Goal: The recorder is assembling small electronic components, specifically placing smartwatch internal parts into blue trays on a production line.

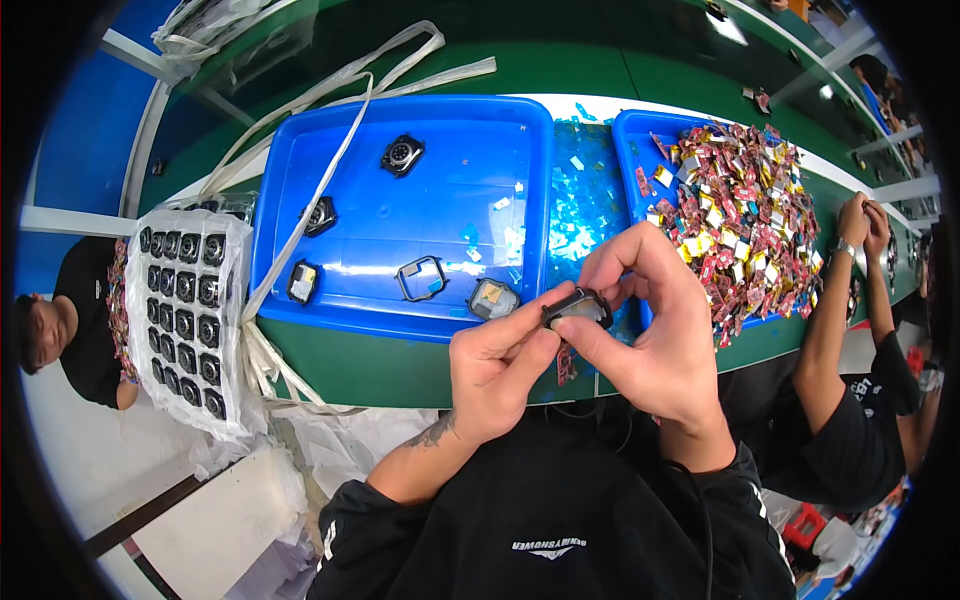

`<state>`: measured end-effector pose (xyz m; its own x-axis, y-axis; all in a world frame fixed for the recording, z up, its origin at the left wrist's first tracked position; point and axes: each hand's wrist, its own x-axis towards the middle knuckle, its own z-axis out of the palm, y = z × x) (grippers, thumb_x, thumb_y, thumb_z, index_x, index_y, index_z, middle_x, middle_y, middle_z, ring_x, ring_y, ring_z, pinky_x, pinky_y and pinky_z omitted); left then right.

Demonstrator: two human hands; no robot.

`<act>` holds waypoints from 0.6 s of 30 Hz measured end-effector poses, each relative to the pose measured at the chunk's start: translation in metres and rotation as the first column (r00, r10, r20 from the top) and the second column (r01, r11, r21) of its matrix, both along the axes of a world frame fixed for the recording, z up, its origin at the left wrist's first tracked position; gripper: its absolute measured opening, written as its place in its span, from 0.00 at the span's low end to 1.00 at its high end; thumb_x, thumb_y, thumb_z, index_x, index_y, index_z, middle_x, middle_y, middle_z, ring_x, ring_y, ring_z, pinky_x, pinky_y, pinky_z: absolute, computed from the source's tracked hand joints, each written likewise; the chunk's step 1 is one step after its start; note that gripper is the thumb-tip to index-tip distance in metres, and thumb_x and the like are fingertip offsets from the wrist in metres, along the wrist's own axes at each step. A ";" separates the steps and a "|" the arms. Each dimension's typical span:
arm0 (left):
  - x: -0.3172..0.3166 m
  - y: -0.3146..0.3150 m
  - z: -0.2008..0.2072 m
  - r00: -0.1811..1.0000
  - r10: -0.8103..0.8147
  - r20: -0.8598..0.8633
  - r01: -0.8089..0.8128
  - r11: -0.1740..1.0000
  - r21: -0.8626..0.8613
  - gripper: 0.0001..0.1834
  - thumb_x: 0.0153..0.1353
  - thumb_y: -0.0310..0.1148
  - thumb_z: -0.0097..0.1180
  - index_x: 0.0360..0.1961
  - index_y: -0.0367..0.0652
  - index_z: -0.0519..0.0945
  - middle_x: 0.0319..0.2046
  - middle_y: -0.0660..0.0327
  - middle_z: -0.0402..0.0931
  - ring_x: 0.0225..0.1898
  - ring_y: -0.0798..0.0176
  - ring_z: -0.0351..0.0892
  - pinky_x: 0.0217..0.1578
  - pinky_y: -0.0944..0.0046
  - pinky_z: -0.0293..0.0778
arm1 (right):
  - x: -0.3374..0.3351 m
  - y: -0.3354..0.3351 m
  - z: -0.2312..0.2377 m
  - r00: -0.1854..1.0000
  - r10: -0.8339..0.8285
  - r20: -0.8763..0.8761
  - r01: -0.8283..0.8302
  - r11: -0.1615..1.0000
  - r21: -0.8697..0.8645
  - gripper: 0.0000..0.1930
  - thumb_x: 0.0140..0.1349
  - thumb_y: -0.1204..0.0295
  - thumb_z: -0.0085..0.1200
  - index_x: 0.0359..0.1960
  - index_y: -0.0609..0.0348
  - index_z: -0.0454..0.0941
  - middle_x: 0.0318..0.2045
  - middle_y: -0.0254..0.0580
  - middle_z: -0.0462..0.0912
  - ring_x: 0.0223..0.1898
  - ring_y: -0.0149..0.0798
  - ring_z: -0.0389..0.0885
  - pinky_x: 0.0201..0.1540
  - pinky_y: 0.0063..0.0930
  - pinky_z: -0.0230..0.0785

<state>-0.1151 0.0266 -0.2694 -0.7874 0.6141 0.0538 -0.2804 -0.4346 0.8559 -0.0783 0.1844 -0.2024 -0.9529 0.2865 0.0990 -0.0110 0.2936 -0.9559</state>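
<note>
Both hands grip a small dark watch case (580,311) above the near edge of the bench, just right of the left-hand blue tray. My left hand (505,368) pinches its left side between thumb and fingers. My right hand (655,330) holds the right side, its thumb pressed on the near edge and its fingers curled over the far side. The fingers partly cover the case. Close to my left hand, a case with a grey and tan inside (492,298) lies in the blue tray (400,322), beside an open black frame (421,279).
More watch cases (402,156) lie in the tray. At right, another blue tray (628,150) bears a heap of small red, white and yellow parts (735,220). A white tray of watch cases (190,310) stands left, near white straps (330,170). Co-workers sit on both sides.
</note>
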 end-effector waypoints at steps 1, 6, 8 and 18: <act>0.001 0.000 -0.001 1.000 0.000 0.002 0.000 1.000 -0.002 0.21 0.70 0.24 0.50 0.62 0.27 0.69 0.53 0.53 0.78 0.51 0.71 0.75 0.52 0.71 0.71 | 0.000 0.000 0.000 1.000 0.000 0.002 0.000 1.000 -0.002 0.18 0.45 0.81 0.66 0.34 0.60 0.70 0.29 0.36 0.74 0.28 0.32 0.72 0.32 0.27 0.68; -0.003 0.007 0.010 0.987 0.063 0.147 -0.054 0.997 -0.060 0.22 0.70 0.24 0.50 0.62 0.26 0.67 0.51 0.53 0.78 0.49 0.70 0.77 0.51 0.69 0.73 | -0.009 0.001 -0.004 1.000 0.023 0.011 -0.025 0.991 0.131 0.20 0.43 0.78 0.69 0.37 0.60 0.71 0.36 0.36 0.74 0.39 0.32 0.72 0.43 0.25 0.65; -0.002 0.009 0.015 0.968 0.101 0.228 -0.107 0.994 0.012 0.22 0.70 0.24 0.50 0.62 0.26 0.67 0.50 0.52 0.78 0.49 0.68 0.78 0.51 0.68 0.74 | -0.002 -0.001 -0.006 0.995 0.012 -0.100 0.009 0.978 0.207 0.22 0.42 0.77 0.71 0.39 0.60 0.72 0.37 0.39 0.74 0.39 0.37 0.73 0.43 0.29 0.67; -0.009 0.001 0.027 0.970 0.203 -0.131 -0.216 0.971 -0.100 0.22 0.65 0.17 0.50 0.61 0.30 0.69 0.49 0.45 0.76 0.50 0.55 0.80 0.51 0.61 0.77 | 0.019 -0.007 -0.007 0.988 -0.004 -0.152 0.001 1.000 -0.019 0.13 0.56 0.83 0.62 0.43 0.66 0.78 0.35 0.45 0.82 0.34 0.36 0.84 0.37 0.24 0.76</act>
